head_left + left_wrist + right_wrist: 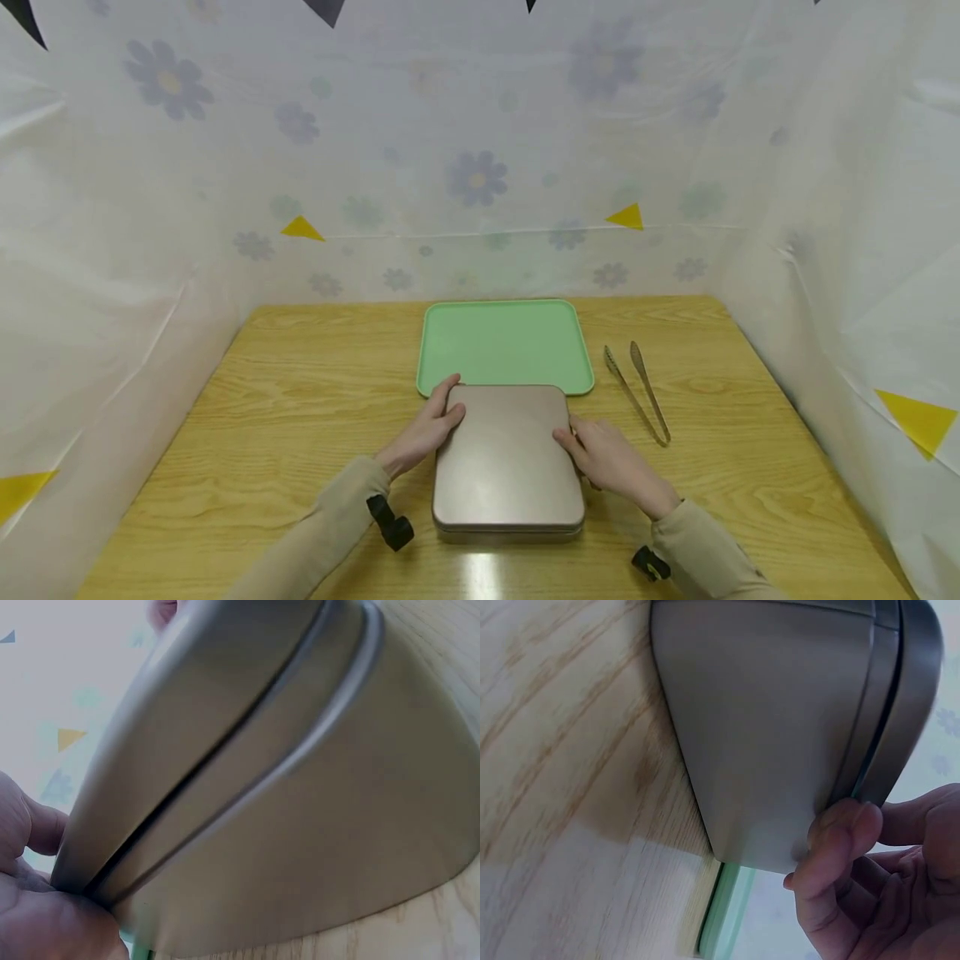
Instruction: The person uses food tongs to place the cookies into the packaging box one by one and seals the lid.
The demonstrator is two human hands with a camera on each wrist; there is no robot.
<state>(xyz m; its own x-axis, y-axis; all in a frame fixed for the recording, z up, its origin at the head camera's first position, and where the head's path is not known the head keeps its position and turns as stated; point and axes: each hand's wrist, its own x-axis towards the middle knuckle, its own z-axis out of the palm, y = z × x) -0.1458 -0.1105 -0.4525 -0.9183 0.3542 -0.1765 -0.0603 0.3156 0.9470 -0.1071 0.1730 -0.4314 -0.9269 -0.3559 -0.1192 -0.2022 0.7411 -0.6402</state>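
Observation:
A rectangular metal tin [510, 458] with a rounded-edge lid sits on the table before me. At its far left corner, my left hand [422, 432] grips the lid, thumb on top and fingers along the side. On the opposite side my right hand [613, 462] has its thumb over the top edge, with curled fingertips under the lid's rim [911, 697]. A narrow dark gap runs between lid and body in the right wrist view. Whatever the tin contains is hidden.
Behind the tin lies a light green tray [502, 333], its near edge partly covered by the tin. Metal tongs [652, 408] rest with arms spread to the right of the tray. Flower-patterned white sheeting [480, 125] encloses the wooden table [300, 392] at the back and sides.

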